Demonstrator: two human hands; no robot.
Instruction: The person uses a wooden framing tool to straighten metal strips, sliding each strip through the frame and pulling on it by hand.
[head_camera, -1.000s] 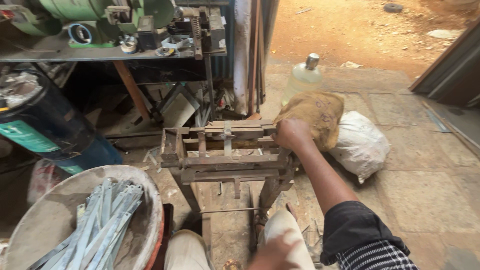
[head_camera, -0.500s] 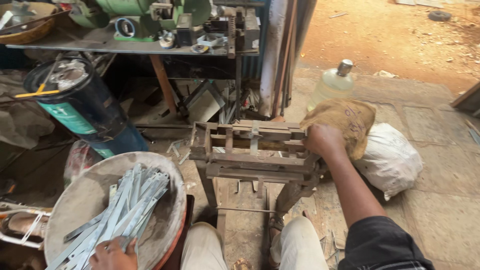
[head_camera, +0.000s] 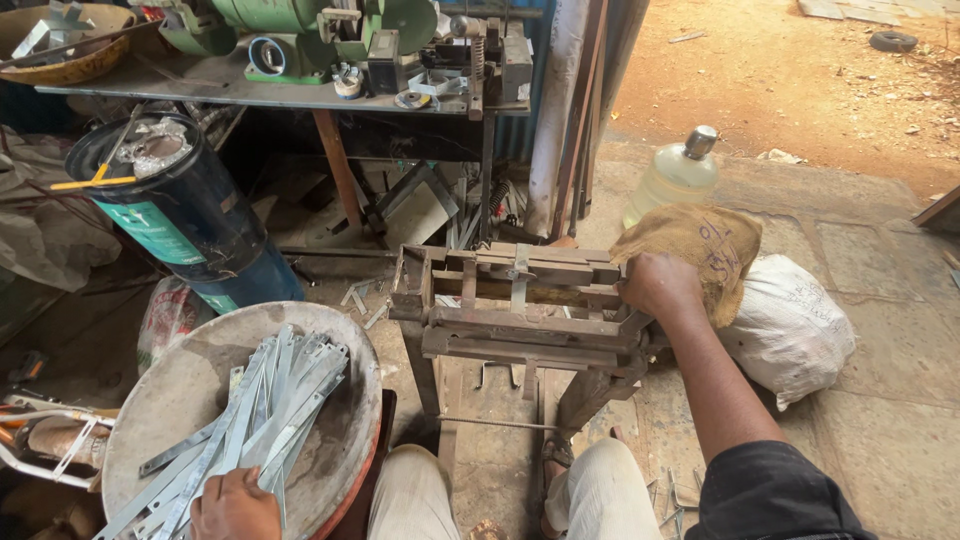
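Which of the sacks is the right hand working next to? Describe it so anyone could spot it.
Start at the rusty metal frame stand in the middle of the floor. At its right end the right hand rests against a brown burlap sack. Unlike the smooth white sack beside it, it is tan and coarse-woven.

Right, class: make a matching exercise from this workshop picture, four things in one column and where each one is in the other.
Things:
1 metal strips
2 right hand
3 plastic bottle
4 white sack

Places:
A behind the brown sack
B on the right end of the metal stand
C in the round pan, under the left hand
D on the stone floor, far right

Pairs: 1-C, 2-B, 3-A, 4-D
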